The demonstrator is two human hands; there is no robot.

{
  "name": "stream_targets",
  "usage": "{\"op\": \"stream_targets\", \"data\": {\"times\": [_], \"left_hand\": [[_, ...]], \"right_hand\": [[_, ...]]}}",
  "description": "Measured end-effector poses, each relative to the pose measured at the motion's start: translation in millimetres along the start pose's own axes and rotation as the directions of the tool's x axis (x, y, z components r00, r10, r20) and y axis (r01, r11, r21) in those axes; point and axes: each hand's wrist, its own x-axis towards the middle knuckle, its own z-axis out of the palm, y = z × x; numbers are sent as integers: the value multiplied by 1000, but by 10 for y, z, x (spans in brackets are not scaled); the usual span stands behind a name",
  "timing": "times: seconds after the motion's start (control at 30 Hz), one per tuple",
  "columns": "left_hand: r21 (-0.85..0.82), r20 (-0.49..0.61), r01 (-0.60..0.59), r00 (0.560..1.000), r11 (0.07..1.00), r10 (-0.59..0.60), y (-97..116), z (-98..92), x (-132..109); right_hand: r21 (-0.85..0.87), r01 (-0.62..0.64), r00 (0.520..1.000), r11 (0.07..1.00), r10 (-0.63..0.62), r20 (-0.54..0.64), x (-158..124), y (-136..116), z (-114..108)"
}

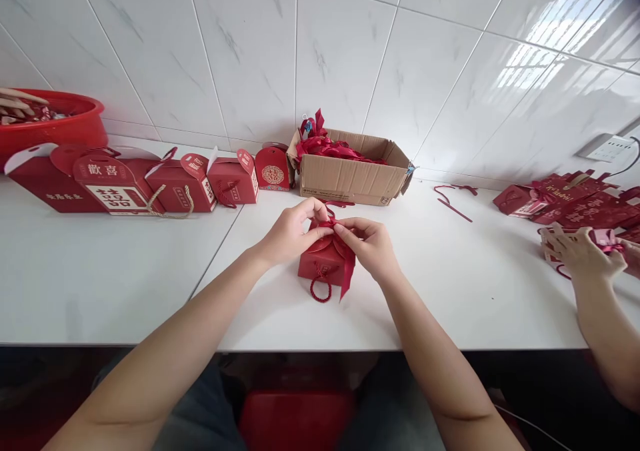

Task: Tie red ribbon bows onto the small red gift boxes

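A small red gift box (324, 264) stands on the white table (125, 284) in front of me, with a red cord handle hanging at its front. A dark red ribbon (345, 251) lies across its top and trails down the right side. My left hand (293, 231) pinches the ribbon at the top of the box from the left. From the right, my right hand (367, 241) pinches the same ribbon. Both hands have their fingers closed on it.
A cardboard box (350, 174) of red ribbons sits behind the gift box. A row of red gift boxes (150, 184) lines the back left, beside a red basin (50, 124). At the right, another person's hand (580, 254) works near flat red boxes (575, 204).
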Motion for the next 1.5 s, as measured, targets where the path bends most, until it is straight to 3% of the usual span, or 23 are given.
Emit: {"op": "stream_targets", "data": {"times": [0.13,0.43,0.67,0.9,1.07,1.23,1.37,1.43,1.5], "left_hand": [[1,17,34,999,999,-34,39,-27,0],[28,-15,131,991,991,-130,60,-15,-15],[8,19,169,985,986,-169,73,-37,-19],[-82,32,227,974,970,-226,75,-35,-14],[-87,45,240,970,967,-237,73,-26,-19],[-31,-35,146,988,989,-147,100,-1,-33],[49,-133,43,990,998,-36,106,27,-40],[55,-151,19,988,998,-11,95,42,-38],[25,-146,13,989,1000,-9,73,60,-32]], "right_hand": [[-43,15,998,999,-13,54,11,-6,-32],[-301,229,961,926,-265,-84,-50,77,139],[-220,78,992,972,-97,-75,-56,22,82],[-421,290,929,859,-358,-91,-78,75,99],[-449,343,915,825,-401,-38,-57,74,52],[-475,382,896,793,-444,-20,-17,85,37],[-384,271,950,883,-310,-45,1,72,17],[-226,146,989,963,-147,13,11,55,-6],[-40,7,993,999,-3,121,25,46,-24]]}}
